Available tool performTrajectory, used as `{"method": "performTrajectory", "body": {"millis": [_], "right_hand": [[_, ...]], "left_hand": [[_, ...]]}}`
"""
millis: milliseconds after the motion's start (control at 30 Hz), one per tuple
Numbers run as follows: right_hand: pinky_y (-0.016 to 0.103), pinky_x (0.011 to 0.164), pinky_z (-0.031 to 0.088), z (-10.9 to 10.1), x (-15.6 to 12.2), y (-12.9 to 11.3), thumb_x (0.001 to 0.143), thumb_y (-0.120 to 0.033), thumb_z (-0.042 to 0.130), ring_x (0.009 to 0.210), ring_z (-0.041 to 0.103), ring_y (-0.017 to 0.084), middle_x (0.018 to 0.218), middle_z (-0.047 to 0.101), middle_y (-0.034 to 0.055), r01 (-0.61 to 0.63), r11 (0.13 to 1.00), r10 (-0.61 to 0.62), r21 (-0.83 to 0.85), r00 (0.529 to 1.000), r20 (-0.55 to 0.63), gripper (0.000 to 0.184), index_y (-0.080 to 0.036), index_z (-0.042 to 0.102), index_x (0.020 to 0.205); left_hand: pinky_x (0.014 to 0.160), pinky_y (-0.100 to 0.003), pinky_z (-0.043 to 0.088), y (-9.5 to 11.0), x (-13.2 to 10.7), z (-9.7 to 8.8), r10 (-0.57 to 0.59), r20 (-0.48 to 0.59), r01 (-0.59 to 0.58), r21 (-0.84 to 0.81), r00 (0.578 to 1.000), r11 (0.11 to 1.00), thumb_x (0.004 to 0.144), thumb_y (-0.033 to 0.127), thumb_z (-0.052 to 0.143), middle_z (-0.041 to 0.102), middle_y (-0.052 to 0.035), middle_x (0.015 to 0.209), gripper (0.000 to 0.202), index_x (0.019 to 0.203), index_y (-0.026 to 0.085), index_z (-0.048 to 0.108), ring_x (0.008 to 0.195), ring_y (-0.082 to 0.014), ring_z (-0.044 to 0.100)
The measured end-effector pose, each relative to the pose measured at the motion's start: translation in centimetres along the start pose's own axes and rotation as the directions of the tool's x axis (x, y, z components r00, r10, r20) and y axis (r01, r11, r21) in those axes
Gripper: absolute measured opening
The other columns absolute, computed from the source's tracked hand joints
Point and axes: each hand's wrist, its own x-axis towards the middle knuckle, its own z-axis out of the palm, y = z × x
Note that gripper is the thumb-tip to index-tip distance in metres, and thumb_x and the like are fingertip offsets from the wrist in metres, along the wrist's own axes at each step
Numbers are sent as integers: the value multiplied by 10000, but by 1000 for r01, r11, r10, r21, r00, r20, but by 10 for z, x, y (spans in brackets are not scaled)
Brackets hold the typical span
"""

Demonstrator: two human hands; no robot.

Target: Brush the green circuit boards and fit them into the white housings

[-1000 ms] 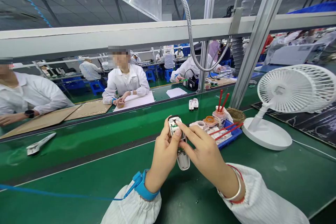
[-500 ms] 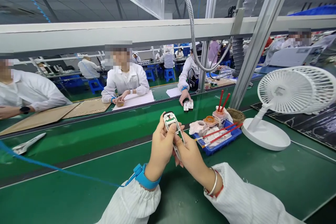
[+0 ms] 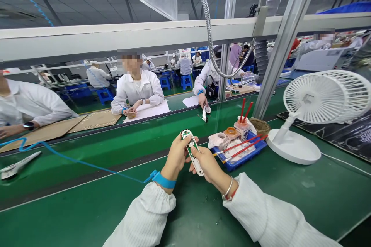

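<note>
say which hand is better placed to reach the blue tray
Probably the right: the right hand is closer to the blue tray, on that side of the white casing with a green circuit board, while the left hand sits beyond the casing, farther off.

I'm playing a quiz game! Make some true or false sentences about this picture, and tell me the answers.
1. The left hand and right hand hold a white casing with a green circuit board. True.
2. A blue wrist strap is on the right wrist. False: it is on the left wrist.
3. A white fan stands to the right of the blue tray. True.
4. The person sitting across the bench wears a black coat. False: the coat is white.
5. A metal bangle is on the right wrist. True.
</note>
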Motion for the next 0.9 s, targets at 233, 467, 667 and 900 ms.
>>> {"method": "performTrajectory", "body": {"millis": [233,467,667,900], "right_hand": [[158,241,267,1,6,8,738,-586,541,281,446,84,467,551,-23,38,994,-42,-103,999,-33,426,-166,489,690],[161,244,234,-1,8,29,797,-587,474,266,398,75,427,506,-36,-43,993,34,-108,996,-87,427,-171,473,699],[201,377,434,-5,23,41,833,-561,473,401,533,99,600,596,18,-123,987,122,-104,992,-16,431,-134,533,833],[304,773,491,-23,4,31,690,-273,717,826,621,160,1352,423,173,-121,966,143,-227,986,84,783,-152,338,1364]], "left_hand": [[297,-202,345,-6,2,-1,-32,-43,30,-32,999,999,646,459,718,656,-89,781,402,793,103,605,403,-92,514],[571,-242,501,-26,14,-5,-74,-114,62,-112,991,992,559,351,789,649,-65,730,357,745,115,597,709,-171,631],[545,-268,494,-46,34,-15,-103,-149,95,-59,983,994,647,339,747,667,-98,734,311,784,115,581,629,-171,626],[623,-289,511,-38,89,-59,-39,-277,52,38,960,998,805,307,611,656,-76,778,204,833,115,548,674,-159,645]]}}
